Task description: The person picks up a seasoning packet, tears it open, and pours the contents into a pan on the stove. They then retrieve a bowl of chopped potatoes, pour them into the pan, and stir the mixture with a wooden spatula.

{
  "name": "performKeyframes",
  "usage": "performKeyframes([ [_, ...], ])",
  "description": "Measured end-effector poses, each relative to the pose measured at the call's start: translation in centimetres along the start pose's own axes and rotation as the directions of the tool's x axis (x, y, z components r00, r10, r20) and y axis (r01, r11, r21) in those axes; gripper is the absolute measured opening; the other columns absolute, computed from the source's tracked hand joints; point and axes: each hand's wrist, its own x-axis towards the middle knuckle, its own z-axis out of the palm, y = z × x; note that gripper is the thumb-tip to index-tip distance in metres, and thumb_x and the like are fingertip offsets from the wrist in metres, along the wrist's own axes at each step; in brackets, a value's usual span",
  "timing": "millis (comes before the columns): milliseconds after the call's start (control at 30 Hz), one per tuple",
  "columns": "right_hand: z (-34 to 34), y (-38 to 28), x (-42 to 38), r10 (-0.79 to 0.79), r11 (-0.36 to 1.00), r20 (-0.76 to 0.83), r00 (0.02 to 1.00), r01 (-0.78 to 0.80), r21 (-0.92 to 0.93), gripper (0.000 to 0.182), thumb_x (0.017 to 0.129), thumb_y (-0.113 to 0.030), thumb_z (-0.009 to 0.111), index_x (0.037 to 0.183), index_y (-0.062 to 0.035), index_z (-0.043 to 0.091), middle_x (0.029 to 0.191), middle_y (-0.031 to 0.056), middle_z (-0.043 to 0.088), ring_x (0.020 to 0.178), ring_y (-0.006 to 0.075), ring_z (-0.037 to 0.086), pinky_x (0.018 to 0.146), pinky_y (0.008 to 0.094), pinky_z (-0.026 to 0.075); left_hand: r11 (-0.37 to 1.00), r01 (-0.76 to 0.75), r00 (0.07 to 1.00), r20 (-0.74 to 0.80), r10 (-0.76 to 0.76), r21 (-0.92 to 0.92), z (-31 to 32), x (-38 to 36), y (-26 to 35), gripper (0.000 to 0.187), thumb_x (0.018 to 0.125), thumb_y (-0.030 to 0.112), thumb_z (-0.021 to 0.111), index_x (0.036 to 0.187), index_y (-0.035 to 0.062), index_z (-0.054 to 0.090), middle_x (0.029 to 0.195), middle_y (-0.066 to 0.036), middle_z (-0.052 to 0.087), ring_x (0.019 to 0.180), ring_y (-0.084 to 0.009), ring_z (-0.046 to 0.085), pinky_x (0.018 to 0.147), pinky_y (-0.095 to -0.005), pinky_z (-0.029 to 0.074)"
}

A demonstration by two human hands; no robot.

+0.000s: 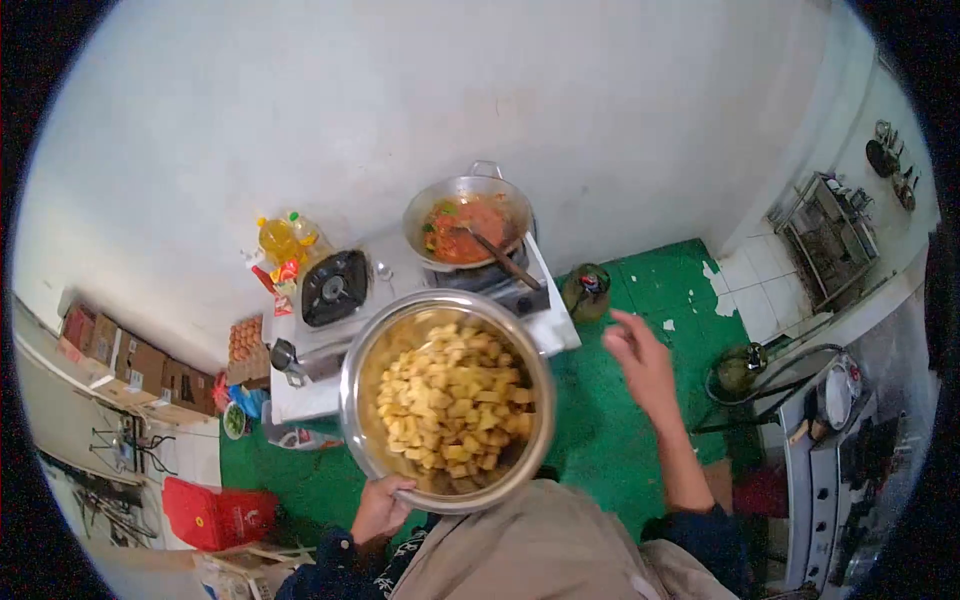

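Observation:
A wide metal bowl (352, 400) full of diced yellow cubes, which look like potato (450, 400), is held in front of my body. My left hand (380, 508) grips its near rim with the thumb over the edge. To the right of the bowl, my right hand (638, 360) hangs in the air, holding nothing, its fingers loosely bent and apart and slightly blurred. Beyond the bowl, a wok (412, 215) with red sauce (480, 215) sits on the stove. A spatula (500, 255) with a wooden handle leans in the wok.
An unused burner (335, 287), oil bottles (280, 238) and a metal cup (285, 355) stand on the white table (300, 400). A green gas cylinder (585, 292) is right of it. Eggs (245, 340), cardboard boxes (140, 365) and a red container (215, 512) are left.

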Motion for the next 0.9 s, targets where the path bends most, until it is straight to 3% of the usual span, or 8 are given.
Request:
performKeyframes([
  [67,4.9,0.2,5.2,-0.367,0.847,-0.018,0.93,0.326,-0.42,0.044,0.082,-0.03,0.062,0.116,-0.003,0.053,0.108,0.0153,0.059,0.097,0.0295,0.057,0.082,0.0407,0.047,0.996,0.024,0.999,-0.04,-0.021,0.086,-3.1,2.6,2.8,0.008,0.078,0.001,0.055,0.07,0.0004,0.055,0.059,-0.007,0.056,0.05,-0.015,0.055,0.044,-0.0249,0.046],
  [133,9.8,-1.9,9.4,-0.187,0.78,0.159,0.969,0.245,-0.576,0.045,0.078,-0.031,0.065,0.114,-0.0069,0.055,0.097,0.017,0.058,0.094,0.0339,0.055,0.084,0.0431,0.044,0.987,-0.128,0.992,0.005,0.129,0.1,-4.3,6.2,6.0,0.008,0.078,0.0,0.054,0.069,0.0015,0.054,0.058,-0.006,0.055,0.05,-0.015,0.055,0.044,-0.0241,0.046],
  [233,16.0,0.1,14.6,-0.304,0.483,0.224,0.926,0.353,-0.802,0.041,0.08,-0.026,0.062,0.116,-0.0097,0.054,0.093,0.0176,0.058,0.086,0.0321,0.058,0.074,0.044,0.049,0.963,-0.23,0.972,-0.013,0.234,0.141,-3.4,9.4,11.1,0.009,0.079,0.001,0.053,0.07,0.0029,0.052,0.059,-0.004,0.051,0.048,-0.0141,0.053,0.041,-0.0229,0.042],
  [500,17.7,0.5,20.5,-0.142,0.477,0.239,0.961,0.278,-0.834,0.021,0.081,-0.011,0.05,0.099,-0.0006,0.053,0.087,0.0185,0.061,0.078,0.0329,0.063,0.065,0.045,0.052,0.967,-0.24,0.97,0.06,0.236,0.081,-1.4,21.4,21.9,0.013,0.074,-0.004,0.05,0.086,-0.0012,0.047,0.066,-0.006,0.05,0.049,-0.0135,0.053,0.035,-0.0228,0.043],
  [600,13.3,-1.8,22.8,-0.043,0.525,0.217,0.975,0.207,-0.825,0.018,0.081,-0.01,0.049,0.093,0.0004,0.056,0.085,0.0219,0.063,0.08,0.0359,0.063,0.067,0.0459,0.051,0.905,-0.381,0.924,0.084,0.372,0.188,2.8,21.4,24.6,0.006,0.081,0.004,0.05,0.077,-0.0005,0.051,0.065,-0.006,0.051,0.053,-0.014,0.052,0.041,-0.0226,0.042],
  [733,9.6,-1.1,28.8,0.096,0.512,0.217,0.971,0.139,-0.848,0.02,0.079,-0.013,0.049,0.083,0.0018,0.062,0.081,0.0238,0.064,0.081,0.0367,0.063,0.071,0.0455,0.051,0.916,-0.395,0.906,0.197,0.374,0.078,2.0,27.2,26.1,0.008,0.08,0.001,0.051,0.083,-0.0056,0.053,0.085,-0.015,0.058,0.071,-0.0236,0.062,0.063,-0.0338,0.058],
  [833,10.1,-1.2,31.9,0.352,0.551,0.258,0.9,0.023,-0.834,0.022,0.077,-0.013,0.049,0.081,0.0035,0.064,0.085,0.026,0.063,0.082,0.0387,0.063,0.074,0.0463,0.05,0.912,-0.41,0.897,0.191,0.399,0.024,3.8,25.9,26.0,0.008,0.079,0.0,0.051,0.084,-0.006,0.053,0.088,-0.017,0.059,0.073,-0.0248,0.063,0.061,-0.0339,0.059],
  [900,12.2,2.9,34.2,0.257,0.604,0.324,0.911,0.11,-0.789,0.024,0.077,-0.012,0.049,0.093,-0.0028,0.064,0.09,0.0241,0.063,0.085,0.0365,0.062,0.075,0.0461,0.049,0.912,-0.41,0.904,0.131,0.407,-0.003,3.7,26.1,25.5,0.025,0.075,-0.003,0.049,0.099,-0.0082,0.047,0.087,-0.016,0.059,0.069,-0.0247,0.064,0.057,-0.0351,0.06],
])
